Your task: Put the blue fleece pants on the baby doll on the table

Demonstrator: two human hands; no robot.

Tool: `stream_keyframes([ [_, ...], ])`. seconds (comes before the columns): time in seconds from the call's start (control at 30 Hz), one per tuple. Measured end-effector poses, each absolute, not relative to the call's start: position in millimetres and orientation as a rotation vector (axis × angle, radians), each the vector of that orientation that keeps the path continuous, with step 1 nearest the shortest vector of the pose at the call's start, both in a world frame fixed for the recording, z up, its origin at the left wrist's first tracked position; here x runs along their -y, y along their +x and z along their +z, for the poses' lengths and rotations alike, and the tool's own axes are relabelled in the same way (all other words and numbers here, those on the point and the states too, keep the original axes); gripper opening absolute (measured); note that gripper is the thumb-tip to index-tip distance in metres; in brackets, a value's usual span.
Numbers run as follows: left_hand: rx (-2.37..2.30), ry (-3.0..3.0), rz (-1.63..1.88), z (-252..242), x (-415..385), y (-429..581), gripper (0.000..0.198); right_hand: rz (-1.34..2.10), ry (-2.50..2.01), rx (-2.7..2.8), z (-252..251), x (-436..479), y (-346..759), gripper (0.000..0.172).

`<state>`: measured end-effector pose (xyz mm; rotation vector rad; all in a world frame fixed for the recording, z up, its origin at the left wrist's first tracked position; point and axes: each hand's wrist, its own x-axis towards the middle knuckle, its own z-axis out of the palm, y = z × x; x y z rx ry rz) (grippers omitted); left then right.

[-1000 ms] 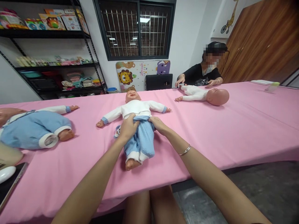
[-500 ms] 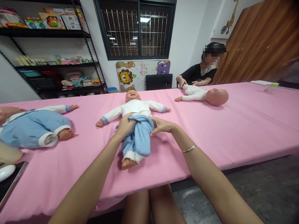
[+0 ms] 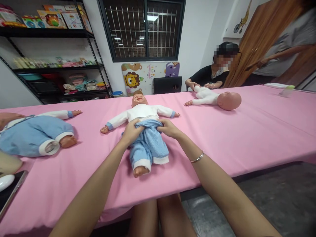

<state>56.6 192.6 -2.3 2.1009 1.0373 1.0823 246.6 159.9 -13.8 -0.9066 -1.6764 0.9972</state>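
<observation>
No legible text; shelf boxes [image 3: 53,19], animal mat [image 3: 150,77] print too small.

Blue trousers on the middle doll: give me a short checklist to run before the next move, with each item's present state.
1. Left hand grips the waistband: ok.
2. Right hand grips the waistband: ok.
3. Blue trousers reach the waist: ok.
4. Both feet out of the cuffs: not ok; one foot shows, the other cuff looks empty.
5. Doll lies flat on its back: ok.
6. Trousers straight at the back: cannot tell.
</observation>
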Motion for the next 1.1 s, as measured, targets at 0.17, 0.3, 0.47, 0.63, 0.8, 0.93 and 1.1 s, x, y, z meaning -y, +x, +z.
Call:
stream_keyframes([
  [0.17, -0.934, 2.328, 1.066, 4, -179, 61, 0.036, 0.95, -0.906, 1.471, -17, -163, 242, 0.008],
  [0.3, -0.842, 2.483, 0.966, 10, -167, 67, 0.046, 0.984, -0.924, 1.439, -21, -163, 241, 0.014],
  [0.47, -0.858, 2.498, 0.92, 8, -169, 67, 0.02, 0.937, -0.998, 1.437, -24, -165, 236, 0.019],
  [0.63, -1.191, 2.524, 0.918, -2, -177, 64, 0.011, 0.878, -1.041, 1.509, -25, -166, 233, 0.017],
  [0.8, -1.318, 2.544, 0.927, -6, -179, 67, 0.015, 0.867, -1.129, 1.565, -28, -165, 235, 0.019],
  [0.93, -1.393, 2.54, 0.945, -7, -177, 69, 0.014, 0.798, -1.091, 1.579, -29, -167, 235, 0.019],
  [1.1, -1.542, 2.513, 0.989, -7, -176, 66, 0.016, 1.027, -0.998, 1.477, -27, -165, 239, 0.025],
])
